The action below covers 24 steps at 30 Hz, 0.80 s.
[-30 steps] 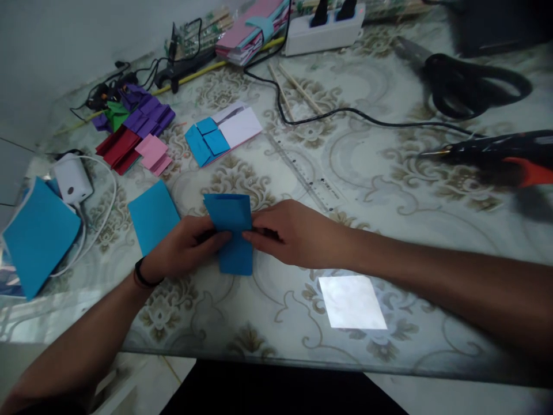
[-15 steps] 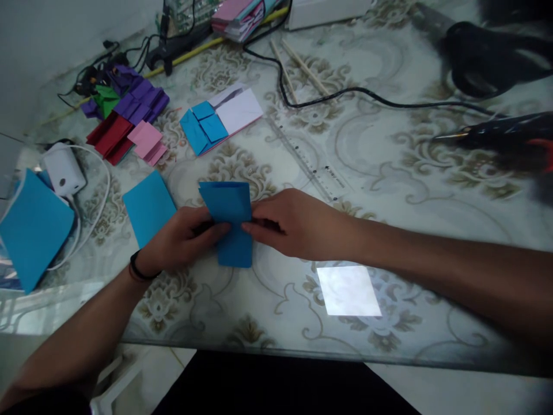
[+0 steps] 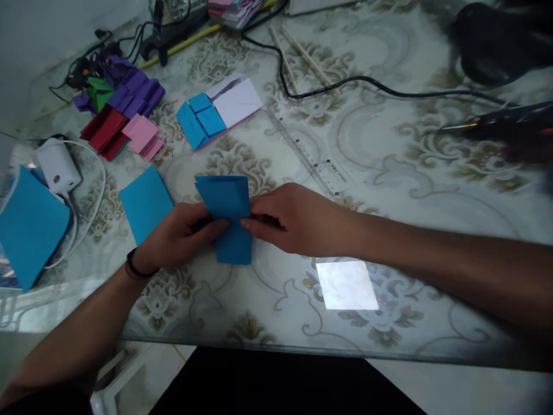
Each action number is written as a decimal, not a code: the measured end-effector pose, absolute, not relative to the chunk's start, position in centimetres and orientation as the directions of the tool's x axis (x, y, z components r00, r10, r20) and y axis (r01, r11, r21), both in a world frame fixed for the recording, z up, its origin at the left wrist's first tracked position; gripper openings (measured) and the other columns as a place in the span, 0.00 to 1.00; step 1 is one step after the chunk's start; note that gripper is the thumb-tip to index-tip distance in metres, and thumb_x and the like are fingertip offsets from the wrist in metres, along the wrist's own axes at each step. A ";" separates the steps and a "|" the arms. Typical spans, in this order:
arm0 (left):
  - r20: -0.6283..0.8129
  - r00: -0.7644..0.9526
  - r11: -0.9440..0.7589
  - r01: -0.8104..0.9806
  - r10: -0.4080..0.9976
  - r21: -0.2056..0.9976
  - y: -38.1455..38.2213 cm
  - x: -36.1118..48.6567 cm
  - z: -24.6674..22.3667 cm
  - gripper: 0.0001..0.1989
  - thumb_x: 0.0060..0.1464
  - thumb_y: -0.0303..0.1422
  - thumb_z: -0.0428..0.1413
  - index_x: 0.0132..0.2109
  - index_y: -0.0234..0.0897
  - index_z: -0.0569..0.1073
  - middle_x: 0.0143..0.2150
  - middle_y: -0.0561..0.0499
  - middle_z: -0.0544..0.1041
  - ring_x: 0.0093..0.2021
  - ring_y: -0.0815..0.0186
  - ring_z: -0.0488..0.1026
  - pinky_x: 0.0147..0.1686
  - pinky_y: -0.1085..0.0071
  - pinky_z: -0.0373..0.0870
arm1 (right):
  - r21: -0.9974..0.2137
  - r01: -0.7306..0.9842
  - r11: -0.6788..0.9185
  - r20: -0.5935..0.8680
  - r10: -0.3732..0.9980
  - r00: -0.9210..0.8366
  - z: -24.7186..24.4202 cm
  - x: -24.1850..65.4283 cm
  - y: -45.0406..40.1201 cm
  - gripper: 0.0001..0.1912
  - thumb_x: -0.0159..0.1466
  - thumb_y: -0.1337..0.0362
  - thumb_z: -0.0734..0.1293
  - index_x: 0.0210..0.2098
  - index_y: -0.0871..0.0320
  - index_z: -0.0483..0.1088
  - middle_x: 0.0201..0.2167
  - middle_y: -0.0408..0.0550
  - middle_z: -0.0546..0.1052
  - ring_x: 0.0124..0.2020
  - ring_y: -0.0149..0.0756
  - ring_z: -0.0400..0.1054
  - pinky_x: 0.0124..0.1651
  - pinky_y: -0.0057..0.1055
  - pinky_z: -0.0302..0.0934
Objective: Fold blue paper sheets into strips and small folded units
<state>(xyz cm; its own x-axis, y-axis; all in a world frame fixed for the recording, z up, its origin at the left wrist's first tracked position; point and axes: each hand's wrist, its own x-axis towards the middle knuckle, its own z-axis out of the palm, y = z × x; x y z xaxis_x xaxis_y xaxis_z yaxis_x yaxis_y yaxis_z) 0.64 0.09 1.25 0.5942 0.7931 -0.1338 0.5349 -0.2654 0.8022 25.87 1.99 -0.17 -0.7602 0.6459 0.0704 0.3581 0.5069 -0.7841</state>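
Observation:
A folded blue paper [image 3: 234, 242] is held upright between my two hands over the patterned table. My left hand [image 3: 184, 233], with a dark band at the wrist, pinches its left edge, thumb on the near face. From the right, my right hand [image 3: 294, 219] pinches the opposite edge between thumb and fingers. The paper's top edge shows parted layers. Beside my left hand lies a flat blue sheet [image 3: 146, 202], partly covered by that hand. Fingertips behind the folded paper are hidden.
Folded purple [image 3: 137, 94], red [image 3: 104, 134] and pink [image 3: 143, 137] papers lie at the back left. A blue-and-white folded piece [image 3: 201, 122], a clear ruler [image 3: 305, 153], two sticks, a black cable [image 3: 367, 80] and a dark pointed tool [image 3: 496, 122] lie beyond my hands.
The whole view has shifted slightly, with the table things appearing a little higher. Both hands keep their grip on the folded blue paper.

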 end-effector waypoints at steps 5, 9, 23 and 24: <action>-0.127 0.592 -0.280 0.546 0.796 0.790 0.1 0.9 1.4 0.16 0.69 0.41 0.55 0.37 0.35 0.77 0.27 0.54 0.75 0.26 0.70 0.66 0.26 0.74 0.65 | -0.780 0.377 0.500 0.045 0.645 -0.763 -0.1 25.9 2.0 0.19 0.72 0.61 0.61 0.25 0.59 0.60 0.21 0.41 0.67 0.24 0.26 0.56 0.33 0.31 0.43; -0.101 0.600 -0.300 0.530 0.794 0.793 0.1 0.8 1.4 0.16 0.70 0.41 0.55 0.37 0.34 0.77 0.27 0.54 0.74 0.27 0.70 0.66 0.27 0.74 0.66 | -0.781 0.387 0.490 0.030 0.649 -0.760 0.0 25.9 2.0 0.19 0.72 0.61 0.62 0.25 0.59 0.61 0.21 0.41 0.68 0.24 0.26 0.56 0.33 0.31 0.43; -0.078 0.524 -0.248 0.523 0.848 0.815 -0.1 0.8 1.2 0.15 0.68 0.41 0.58 0.37 0.35 0.78 0.25 0.54 0.73 0.24 0.72 0.63 0.22 0.77 0.60 | -0.780 0.370 0.506 0.053 0.642 -0.765 -0.2 25.9 2.0 0.18 0.72 0.61 0.62 0.25 0.59 0.63 0.23 0.42 0.70 0.25 0.26 0.58 0.33 0.30 0.44; -0.079 0.507 -0.227 0.514 0.858 0.827 -0.2 0.8 1.2 0.14 0.67 0.41 0.59 0.37 0.35 0.78 0.27 0.54 0.74 0.25 0.71 0.65 0.23 0.77 0.62 | -0.778 0.373 0.505 0.052 0.643 -0.764 -0.3 25.9 2.0 0.18 0.72 0.60 0.62 0.26 0.59 0.63 0.23 0.42 0.70 0.25 0.26 0.58 0.33 0.30 0.44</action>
